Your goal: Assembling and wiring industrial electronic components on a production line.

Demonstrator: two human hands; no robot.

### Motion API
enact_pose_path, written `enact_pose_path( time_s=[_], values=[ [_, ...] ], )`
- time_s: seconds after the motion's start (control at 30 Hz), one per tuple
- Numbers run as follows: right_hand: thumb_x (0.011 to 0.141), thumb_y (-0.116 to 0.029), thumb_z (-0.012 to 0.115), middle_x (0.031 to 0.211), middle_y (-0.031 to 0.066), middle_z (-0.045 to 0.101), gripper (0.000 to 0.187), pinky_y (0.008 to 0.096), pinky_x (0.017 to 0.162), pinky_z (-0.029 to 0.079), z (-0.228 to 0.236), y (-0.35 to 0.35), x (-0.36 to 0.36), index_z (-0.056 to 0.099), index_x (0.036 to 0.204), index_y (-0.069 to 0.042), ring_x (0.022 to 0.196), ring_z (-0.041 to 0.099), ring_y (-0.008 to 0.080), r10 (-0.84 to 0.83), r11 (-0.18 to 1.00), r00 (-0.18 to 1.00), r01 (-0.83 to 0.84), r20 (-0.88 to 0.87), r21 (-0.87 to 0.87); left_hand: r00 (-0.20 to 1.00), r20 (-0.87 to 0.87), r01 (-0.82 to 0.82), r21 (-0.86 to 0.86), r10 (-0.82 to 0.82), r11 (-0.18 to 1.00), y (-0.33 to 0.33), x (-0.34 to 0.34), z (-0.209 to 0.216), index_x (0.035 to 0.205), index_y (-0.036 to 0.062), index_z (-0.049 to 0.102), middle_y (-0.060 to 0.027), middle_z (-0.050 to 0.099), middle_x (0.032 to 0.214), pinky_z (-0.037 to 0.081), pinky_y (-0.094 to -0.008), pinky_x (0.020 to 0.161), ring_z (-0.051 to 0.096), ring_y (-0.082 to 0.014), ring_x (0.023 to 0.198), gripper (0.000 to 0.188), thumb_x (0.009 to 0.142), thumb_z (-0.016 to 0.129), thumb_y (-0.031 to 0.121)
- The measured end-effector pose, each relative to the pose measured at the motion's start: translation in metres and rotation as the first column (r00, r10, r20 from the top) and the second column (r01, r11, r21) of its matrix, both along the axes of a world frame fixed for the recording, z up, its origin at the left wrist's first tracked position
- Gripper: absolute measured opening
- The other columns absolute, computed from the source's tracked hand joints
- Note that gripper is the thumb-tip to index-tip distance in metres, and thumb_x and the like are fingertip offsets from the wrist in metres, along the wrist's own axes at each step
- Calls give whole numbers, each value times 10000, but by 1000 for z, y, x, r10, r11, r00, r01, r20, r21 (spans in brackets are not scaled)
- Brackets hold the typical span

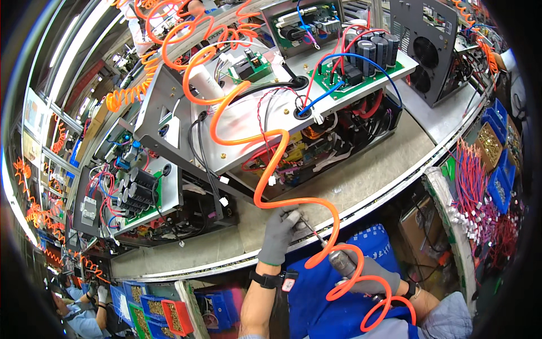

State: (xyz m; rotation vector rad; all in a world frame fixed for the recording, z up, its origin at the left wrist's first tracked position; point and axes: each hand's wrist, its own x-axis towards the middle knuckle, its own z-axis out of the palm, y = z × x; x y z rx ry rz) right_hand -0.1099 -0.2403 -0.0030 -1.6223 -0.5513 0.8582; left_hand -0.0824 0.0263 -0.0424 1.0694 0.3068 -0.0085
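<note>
And here's the power screwdriver (340, 263), at five o'clock, below the curved bench edge, its rounded grey body in the gloved right hand (372, 275)! The fingers are wrapped round the body, a closed grip. Its long axis slants across the view, back end toward four or five o'clock, slim bit (311, 230) aimed between ten and eleven, straight at the left hand.

Over to that gloved left hand (278, 234), at six o'clock: fingers bunched narrow, tips right by the end of the bit. Whether they pinch the bit or something small, I cannot tell!

An orange coiled hose (299, 201) swoops down from eleven o'clock, loops in front of the screwdriver and curls away toward five. Blue cloth (313, 288) spreads underneath. Up at twelve, a metal chassis (248, 121) sits on the bench (361, 169); at one, its green circuit board (337, 87) carries tall dark capacitors (367, 56). Red wires (468, 164) bunch at three, and a red bin (178, 317) of small parts sits at seven.
</note>
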Motion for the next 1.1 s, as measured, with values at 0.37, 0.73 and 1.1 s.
enact_pose_path(
  time_s=[0.37, 0.73, 1.1],
  values=[
    [782, -279, 718, 1060, 235, 645, 912, 387, 833, 498, -12, 21, 37, 189, 1495, -74, 970, 655, 379, -173, 976, 985, 175, -24, 133, 990, 73, -139, 618, 120, 774, -19, 59, 18, 1006, 36, 568, -37, 591, 786, 459, -228, 522, 570, -93, 635, 161, 968, 529, 187],
    [797, -206, 710, 1082, 231, 642, 891, 388, 835, 502, -10, 36, 49, 174, 1497, -74, 969, 662, 361, -206, 973, 978, 202, 30, 116, 982, 42, -182, 470, 184, 864, -25, 67, 19, 902, 21, 600, -31, 618, 749, 449, -237, 494, 567, -89, 549, 170, 943, 586, 186],
    [816, -193, 700, 1004, 177, 640, 876, 337, 679, 528, -15, 42, 44, 165, 1498, -64, 745, 670, 226, -256, 953, 965, 241, 59, 185, 989, -25, -110, 526, 145, 843, -37, 63, 37, 942, 21, 555, -55, 588, 765, 450, -224, 522, 560, -102, 601, 167, 946, 538, 188]
  ],
)
